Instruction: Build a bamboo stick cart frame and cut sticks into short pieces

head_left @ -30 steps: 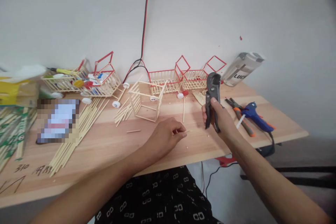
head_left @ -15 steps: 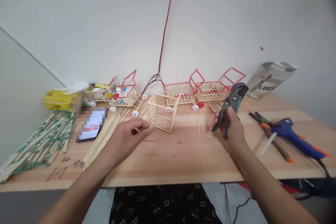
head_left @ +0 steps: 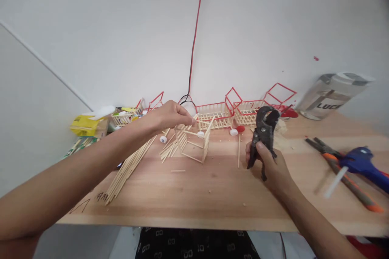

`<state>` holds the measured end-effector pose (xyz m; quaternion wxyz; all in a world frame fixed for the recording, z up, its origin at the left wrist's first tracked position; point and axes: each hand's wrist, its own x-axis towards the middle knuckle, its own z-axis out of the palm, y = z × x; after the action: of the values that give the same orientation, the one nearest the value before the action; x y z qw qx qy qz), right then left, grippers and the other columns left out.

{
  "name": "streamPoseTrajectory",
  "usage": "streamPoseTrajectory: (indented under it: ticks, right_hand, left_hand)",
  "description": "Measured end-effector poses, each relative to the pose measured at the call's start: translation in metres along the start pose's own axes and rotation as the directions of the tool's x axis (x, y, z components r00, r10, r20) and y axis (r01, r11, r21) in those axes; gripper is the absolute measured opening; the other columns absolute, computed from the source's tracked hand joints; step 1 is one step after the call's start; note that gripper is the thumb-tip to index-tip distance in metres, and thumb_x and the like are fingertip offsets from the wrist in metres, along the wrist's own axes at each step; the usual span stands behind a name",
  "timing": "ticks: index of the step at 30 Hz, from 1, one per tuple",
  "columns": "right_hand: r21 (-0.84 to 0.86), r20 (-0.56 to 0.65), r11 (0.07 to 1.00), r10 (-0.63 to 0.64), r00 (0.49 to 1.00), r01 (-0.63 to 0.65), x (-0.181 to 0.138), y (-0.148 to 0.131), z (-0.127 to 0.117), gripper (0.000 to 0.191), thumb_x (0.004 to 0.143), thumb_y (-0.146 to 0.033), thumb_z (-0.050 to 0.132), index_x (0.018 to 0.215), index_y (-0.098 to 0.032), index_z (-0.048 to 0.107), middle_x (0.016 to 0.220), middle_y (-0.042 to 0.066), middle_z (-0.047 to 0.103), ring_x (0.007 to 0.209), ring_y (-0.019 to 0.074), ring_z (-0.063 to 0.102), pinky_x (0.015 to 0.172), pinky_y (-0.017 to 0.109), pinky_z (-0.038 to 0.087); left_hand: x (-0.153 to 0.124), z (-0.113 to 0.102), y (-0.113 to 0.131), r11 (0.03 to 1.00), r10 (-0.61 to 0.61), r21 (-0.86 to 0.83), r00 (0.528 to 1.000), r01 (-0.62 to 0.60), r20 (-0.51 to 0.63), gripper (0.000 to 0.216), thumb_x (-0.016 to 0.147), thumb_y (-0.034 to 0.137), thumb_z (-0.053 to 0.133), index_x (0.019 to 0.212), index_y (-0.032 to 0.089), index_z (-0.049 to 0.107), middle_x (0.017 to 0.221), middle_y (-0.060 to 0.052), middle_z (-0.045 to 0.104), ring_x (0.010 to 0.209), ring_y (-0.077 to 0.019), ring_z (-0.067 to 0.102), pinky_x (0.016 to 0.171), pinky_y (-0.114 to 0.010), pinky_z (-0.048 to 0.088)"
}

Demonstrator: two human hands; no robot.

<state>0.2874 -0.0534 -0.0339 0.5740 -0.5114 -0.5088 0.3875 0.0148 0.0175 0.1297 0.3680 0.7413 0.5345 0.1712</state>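
My left hand (head_left: 176, 116) reaches over the back left of a small open frame of wooden sticks (head_left: 199, 160), its thumb and fingers pinched together. What lies between the fingertips is too small to make out, and I cannot tell whether they touch the frame. The frame stands on the table, with a white round cap (head_left: 200, 134) seen at its top bar. My right hand (head_left: 273, 166) is wrapped around the handles of a black hand cutter (head_left: 265, 131), held above the table with its curved head up.
Loose sticks (head_left: 130, 170) lie to the left. Stick-built carts with red rims (head_left: 214, 109) line the wall. At right are orange-handled pliers (head_left: 352, 184), a blue glue gun (head_left: 358, 160) and a grey-white bag (head_left: 331, 97). A short stick (head_left: 178, 170) lies in front of the frame.
My left hand has moved forward and to the right, from the frame's left side to above its back. My right hand keeps hold of the cutter. The view has shifted slightly.
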Motion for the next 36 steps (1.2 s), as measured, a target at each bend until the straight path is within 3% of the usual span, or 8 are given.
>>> streamPoseTrajectory:
  ticks: [11,17,23,36]
  right_hand:
    - [-0.197,0.175,0.977,-0.050,0.983,0.085,-0.006,-0.007,-0.004,0.040,0.089,-0.052,0.045,0.077,-0.017,0.060,0.067,0.003,0.061,0.063,0.0150,0.057,0.058,0.025,0.046]
    - [-0.259,0.267,0.945,-0.128,0.955,0.199,-0.006,-0.007,-0.005,0.036,0.091,-0.046,0.043,0.077,-0.017,0.060,0.069,0.004,0.062,0.065,0.0162,0.058,0.060,0.026,0.045]
    - [-0.281,0.287,0.933,-0.140,0.948,0.223,-0.005,-0.002,-0.006,0.031,0.089,-0.044,0.046,0.080,-0.018,0.061,0.069,0.004,0.063,0.064,0.0175,0.059,0.058,0.027,0.047]
    - [-0.318,0.289,0.913,-0.164,0.943,0.256,-0.004,0.001,-0.009,0.028,0.088,-0.043,0.047,0.081,-0.020,0.062,0.070,0.003,0.064,0.063,0.0183,0.059,0.058,0.027,0.046]
  left_hand:
    - [0.008,0.013,0.018,0.950,-0.154,0.256,0.981,0.180,-0.119,0.015,0.065,0.026,0.063,0.061,0.013,0.069,0.043,0.005,0.029,0.042,-0.0069,0.024,0.049,-0.028,0.011]
    - [0.012,0.016,0.015,0.946,-0.152,0.269,0.981,0.179,-0.117,0.016,0.065,0.024,0.060,0.058,0.012,0.068,0.042,0.006,0.029,0.042,-0.0074,0.025,0.046,-0.027,0.015]
    - [0.012,0.013,0.007,0.959,-0.096,0.260,0.992,0.113,-0.079,0.019,0.065,0.025,0.060,0.050,0.014,0.063,0.041,0.006,0.028,0.041,-0.0060,0.021,0.047,-0.027,0.012]
    - [0.011,0.010,0.005,0.952,-0.075,0.294,0.996,0.087,-0.054,0.020,0.067,0.026,0.059,0.053,0.014,0.065,0.043,0.005,0.029,0.043,-0.0067,0.021,0.048,-0.027,0.011]
